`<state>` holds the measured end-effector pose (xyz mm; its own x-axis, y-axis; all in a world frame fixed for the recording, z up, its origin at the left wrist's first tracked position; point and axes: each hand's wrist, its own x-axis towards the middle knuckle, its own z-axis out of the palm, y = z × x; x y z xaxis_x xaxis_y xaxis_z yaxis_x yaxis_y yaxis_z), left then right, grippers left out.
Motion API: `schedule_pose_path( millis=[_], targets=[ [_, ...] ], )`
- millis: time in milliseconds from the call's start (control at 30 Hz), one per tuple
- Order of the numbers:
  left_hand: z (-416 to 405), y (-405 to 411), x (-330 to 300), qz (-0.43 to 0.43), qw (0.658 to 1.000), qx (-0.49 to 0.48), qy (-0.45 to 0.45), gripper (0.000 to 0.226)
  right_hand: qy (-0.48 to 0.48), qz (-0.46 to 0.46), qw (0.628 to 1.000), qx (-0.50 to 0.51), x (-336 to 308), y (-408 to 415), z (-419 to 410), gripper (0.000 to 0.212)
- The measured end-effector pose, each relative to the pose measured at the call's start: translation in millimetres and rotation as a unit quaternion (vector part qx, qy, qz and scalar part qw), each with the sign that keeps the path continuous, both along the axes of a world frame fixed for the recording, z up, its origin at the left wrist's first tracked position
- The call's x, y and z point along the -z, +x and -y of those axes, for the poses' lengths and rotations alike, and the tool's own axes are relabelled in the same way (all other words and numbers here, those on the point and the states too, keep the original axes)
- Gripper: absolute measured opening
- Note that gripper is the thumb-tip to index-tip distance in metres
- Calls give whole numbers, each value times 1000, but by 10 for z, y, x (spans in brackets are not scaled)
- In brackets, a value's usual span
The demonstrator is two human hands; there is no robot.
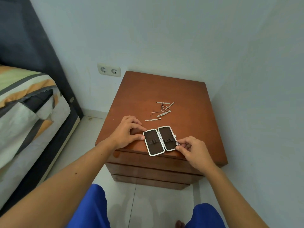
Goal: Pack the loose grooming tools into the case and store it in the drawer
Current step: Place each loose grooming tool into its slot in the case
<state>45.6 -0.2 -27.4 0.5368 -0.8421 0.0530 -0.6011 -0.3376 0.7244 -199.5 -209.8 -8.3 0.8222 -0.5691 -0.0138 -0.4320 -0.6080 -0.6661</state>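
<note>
A small case [160, 140] with a silver frame and dark lining lies spread flat at the front edge of the wooden nightstand [141, 94]. My left hand [127, 131] touches the case's left half with fingertips. My right hand [192, 149] pinches a small metal tool [177, 143] at the right half's edge. Several loose silver grooming tools [162, 111] lie behind the case: small scissors [167, 108], tweezers [163, 114], a thin pusher [153, 119]. The top drawer [148, 157] under the tabletop is closed.
The nightstand stands in a corner, walls behind and to its right. A bed [24, 112] with a striped sheet and dark headboard is at the left. A double wall socket [108, 70] sits behind the nightstand. My blue-clad knees [92, 209] are over the tiled floor.
</note>
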Motion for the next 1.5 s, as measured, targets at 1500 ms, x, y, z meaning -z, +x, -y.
schedule_pose_path(
  millis=[1500],
  targets=[
    [-18,-113,44,68,995,35,68,102,-31,-48,983,-174,-109,428,46,58]
  ],
)
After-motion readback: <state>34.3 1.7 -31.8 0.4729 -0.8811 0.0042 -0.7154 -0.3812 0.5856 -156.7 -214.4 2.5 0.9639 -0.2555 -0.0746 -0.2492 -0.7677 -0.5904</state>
